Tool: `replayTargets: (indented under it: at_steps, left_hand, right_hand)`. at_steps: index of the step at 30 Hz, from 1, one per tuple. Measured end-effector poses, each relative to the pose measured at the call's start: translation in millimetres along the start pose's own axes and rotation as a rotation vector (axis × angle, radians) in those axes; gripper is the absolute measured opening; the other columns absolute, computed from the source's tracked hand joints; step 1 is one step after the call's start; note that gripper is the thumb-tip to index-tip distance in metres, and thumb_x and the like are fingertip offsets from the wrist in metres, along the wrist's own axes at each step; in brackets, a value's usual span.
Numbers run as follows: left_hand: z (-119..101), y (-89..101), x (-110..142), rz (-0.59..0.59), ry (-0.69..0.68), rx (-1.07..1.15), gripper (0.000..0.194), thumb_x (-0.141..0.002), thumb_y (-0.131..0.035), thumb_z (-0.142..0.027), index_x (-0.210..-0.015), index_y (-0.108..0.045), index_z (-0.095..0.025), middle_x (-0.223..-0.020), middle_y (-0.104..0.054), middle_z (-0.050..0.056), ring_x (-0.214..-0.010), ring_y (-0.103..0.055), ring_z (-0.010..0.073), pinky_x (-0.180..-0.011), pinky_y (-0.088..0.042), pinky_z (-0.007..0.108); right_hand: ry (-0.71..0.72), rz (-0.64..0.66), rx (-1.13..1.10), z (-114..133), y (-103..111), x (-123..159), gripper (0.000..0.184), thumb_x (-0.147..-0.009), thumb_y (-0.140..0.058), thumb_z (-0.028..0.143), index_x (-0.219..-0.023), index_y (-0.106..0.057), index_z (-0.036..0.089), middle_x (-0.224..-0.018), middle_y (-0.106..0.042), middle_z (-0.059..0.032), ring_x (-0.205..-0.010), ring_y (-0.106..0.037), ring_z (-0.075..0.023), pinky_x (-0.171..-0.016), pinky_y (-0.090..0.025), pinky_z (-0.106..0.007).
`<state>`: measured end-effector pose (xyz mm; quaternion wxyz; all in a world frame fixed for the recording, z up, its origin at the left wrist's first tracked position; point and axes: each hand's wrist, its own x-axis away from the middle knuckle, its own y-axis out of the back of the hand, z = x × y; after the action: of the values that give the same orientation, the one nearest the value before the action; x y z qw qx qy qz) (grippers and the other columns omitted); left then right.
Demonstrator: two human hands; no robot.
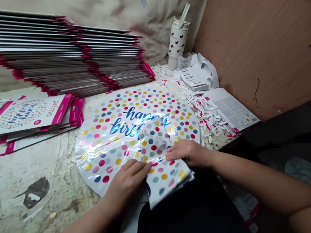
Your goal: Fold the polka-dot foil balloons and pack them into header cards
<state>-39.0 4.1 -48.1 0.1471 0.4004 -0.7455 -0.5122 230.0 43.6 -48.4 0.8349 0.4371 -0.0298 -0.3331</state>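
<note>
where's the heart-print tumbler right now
The heart-print tumbler stands near the top of the head view, right of centre, just behind the barcode labels.

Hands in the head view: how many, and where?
2. The left hand is at the left edge of the folded dotted sheet; the right hand is at its right side. No other hands show.

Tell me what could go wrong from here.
The folded dotted foil piece overhangs dark clothing; if the left hand and right hand ease off, it might slip. Paper scraps lie beside the round dotted foil balloon and could cling to it. The pink-edged packet stack has upper layers jutting left past lower ones, so it may topple.
</note>
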Motion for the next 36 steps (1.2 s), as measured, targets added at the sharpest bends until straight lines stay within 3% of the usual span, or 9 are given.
replayTargets:
  at_steps: [5, 8, 12, 15, 18, 23, 29, 32, 36]
  left_hand:
    - [-2, 18.5, -35, 0.166, 0.701, 0.367, 0.029, -0.078, -0.049, -0.046, -0.072, -0.064, -0.022, -0.063, -0.065, 0.0, -0.058, -0.061, 0.0169, -0.051, -0.046, 0.024]
    - [4, 22.9, -60, 0.254, 0.965, 0.564, 0.036, -0.071, -0.054, -0.054, -0.06, -0.054, -0.02, -0.044, -0.056, -0.002, -0.039, -0.053, 0.0136, -0.039, -0.037, 0.021]
    - [13, 18.4, -77, 0.303, 1.033, 0.675, 0.038, -0.067, -0.059, -0.052, -0.053, -0.053, -0.018, -0.039, -0.055, 0.001, -0.036, -0.053, 0.0135, -0.036, -0.032, 0.019]
    - [16, 20.2, -80, 0.318, 1.07, 0.746, 0.038, -0.066, -0.062, -0.05, -0.052, -0.054, -0.015, -0.038, -0.056, 0.003, -0.034, -0.053, 0.0139, -0.035, -0.032, 0.02]
    - [14, 32.2, -71, 0.272, 1.095, 0.811, 0.034, -0.071, -0.059, -0.049, -0.068, -0.059, -0.015, -0.056, -0.065, 0.006, -0.048, -0.062, 0.0164, -0.044, -0.044, 0.023]
    - [4, 53.7, -50, 0.081, 1.252, 1.168, 0.032, -0.072, -0.064, -0.035, -0.098, -0.059, -0.018, -0.106, -0.066, 0.012, -0.09, -0.066, 0.0214, -0.072, -0.054, 0.031]
    - [7, 35.0, -82, 0.299, 1.179, 1.038, 0.037, -0.058, -0.076, -0.045, -0.072, -0.058, -0.015, -0.055, -0.058, -0.002, -0.047, -0.057, 0.0122, -0.045, -0.046, 0.024]
    - [6, 29.2, -98, 0.307, 1.166, 0.97, 0.039, -0.053, -0.079, -0.042, -0.065, -0.052, -0.016, -0.043, -0.049, -0.006, -0.04, -0.051, 0.0121, -0.039, -0.041, 0.023]
    - [-3, 41.3, -100, 0.151, 1.247, 1.156, 0.036, -0.065, -0.073, -0.022, -0.094, -0.054, -0.015, -0.078, -0.067, 0.003, -0.077, -0.066, 0.0188, -0.063, -0.054, 0.027]
  right_hand:
    - [-0.752, -0.04, -0.388, -5, 6, -25, 0.012, -0.084, -0.052, 0.026, -0.083, -0.06, 0.016, -0.059, -0.065, 0.0004, -0.049, -0.062, -0.0143, -0.043, -0.048, -0.022]
    - [-1.0, -0.084, -0.343, -9, 9, -39, 0.014, -0.088, -0.046, 0.029, -0.086, -0.053, 0.018, -0.048, -0.057, 0.0034, -0.039, -0.056, -0.0142, -0.036, -0.044, -0.023]
    - [-0.711, -0.351, 0.225, -2, 3, -47, 0.028, -0.088, -0.044, 0.026, -0.115, -0.048, 0.018, -0.098, -0.065, -0.0118, -0.089, -0.063, -0.0241, -0.076, -0.052, -0.039]
    - [-0.406, -0.167, 0.409, 3, -11, -52, 0.042, -0.092, -0.035, 0.038, -0.128, -0.044, 0.019, -0.137, -0.043, -0.0128, -0.128, -0.036, -0.0307, -0.104, -0.03, -0.051]
    - [-0.435, 0.064, 0.372, 0, -21, -59, 0.059, -0.089, -0.027, 0.057, -0.139, -0.031, 0.026, -0.15, -0.021, -0.0072, -0.137, -0.013, -0.0336, -0.108, -0.014, -0.056]
    - [-0.488, 0.097, 0.321, -8, -20, -60, 0.062, -0.089, -0.019, 0.06, -0.143, -0.02, 0.029, -0.152, -0.011, -0.0044, -0.138, -0.004, -0.0296, -0.11, -0.006, -0.052]
    - [-0.486, 0.061, 0.264, -2, -20, -63, 0.061, -0.09, -0.021, 0.059, -0.142, -0.022, 0.028, -0.152, -0.013, -0.0036, -0.139, -0.004, -0.0285, -0.111, -0.004, -0.05]
    - [-0.444, 0.027, 0.151, 1, 1, -47, 0.065, -0.089, -0.026, 0.059, -0.144, -0.017, 0.025, -0.152, -0.01, -0.0044, -0.139, -0.004, -0.0256, -0.112, -0.008, -0.045]
    - [-0.541, -0.21, 0.228, -18, 68, 37, 0.106, -0.067, -0.061, 0.062, -0.145, 0.001, 0.025, -0.152, 0.005, -0.0038, -0.139, 0.007, -0.0261, -0.112, -0.008, -0.046]
